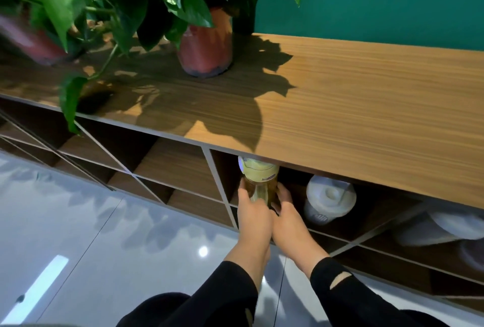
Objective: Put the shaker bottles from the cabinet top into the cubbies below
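A yellow-lidded shaker bottle (259, 177) with a clear amber body stands upright inside a top-row cubby (222, 169), its lid partly hidden under the cabinet top (366, 106). My left hand (252, 215) grips its left side and my right hand (286, 218) its right side. A white shaker bottle (328, 199) stands in the same cubby row just to the right. Another white bottle (455, 224) shows blurred further right.
Two potted plants (207, 46) stand on the left part of the wooden top, with leaves hanging over the front edge. More cubbies (167, 167) run to the left and below. A glossy grey floor (104, 248) lies in front. A green wall is behind.
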Available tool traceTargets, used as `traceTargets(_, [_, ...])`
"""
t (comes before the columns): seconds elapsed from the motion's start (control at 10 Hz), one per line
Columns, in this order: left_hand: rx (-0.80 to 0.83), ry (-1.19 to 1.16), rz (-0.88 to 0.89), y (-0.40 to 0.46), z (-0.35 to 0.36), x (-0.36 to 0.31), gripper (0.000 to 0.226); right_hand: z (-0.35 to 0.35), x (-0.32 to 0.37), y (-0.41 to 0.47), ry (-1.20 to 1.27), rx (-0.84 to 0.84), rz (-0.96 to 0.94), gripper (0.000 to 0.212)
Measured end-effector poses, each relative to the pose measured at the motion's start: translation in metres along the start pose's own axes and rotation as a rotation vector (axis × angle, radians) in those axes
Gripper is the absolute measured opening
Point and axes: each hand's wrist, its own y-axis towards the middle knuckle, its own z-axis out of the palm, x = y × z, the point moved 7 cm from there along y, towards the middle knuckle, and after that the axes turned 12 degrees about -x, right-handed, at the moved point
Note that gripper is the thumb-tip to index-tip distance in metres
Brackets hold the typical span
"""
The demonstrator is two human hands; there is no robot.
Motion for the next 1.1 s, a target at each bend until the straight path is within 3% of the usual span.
traceTargets(0.2, [-0.087, 0.003, 0.022, -0.005, -0.006, 0.007, 0.044, -0.004, 0.0, 0.015, -0.024, -0.058, 0.014, 0.076])
traceTargets(0.3, [-0.089, 0.003, -0.003, 0.0, -0.006, 0.007, 0.054, -0.006, -0.002, 0.015, -0.047, -0.083, 0.027, 0.076])
traceTargets(0.7, [-0.054, 0.069, 0.032, -0.004, -0.003, 0.007, 0.055, -0.004, -0.004, 0.015, -0.07, -0.012, 0.019, 0.078])
traceTargets(0.8, [-0.059, 0.088, 0.038, -0.006, -0.003, 0.005, 0.053, -0.006, -0.005, 0.015, -0.175, -0.003, 0.016, 0.069])
traceTargets(0.9, [-0.075, 0.071, 0.03, -0.008, -0.004, 0.006, 0.058, -0.006, -0.004, 0.006, -0.293, 0.043, 0.051, 0.047])
traceTargets(1.0, [-0.144, 0.061, -0.102, -0.005, -0.008, 0.02, 0.048, -0.018, 0.009, -0.005, -0.261, 0.001, -0.001, 0.057])
traceTargets(1.1, [-0.086, 0.198, -0.039, -0.018, -0.012, 0.024, 0.026, -0.031, 0.022, -0.035, -0.214, 0.021, -0.051, 0.041])
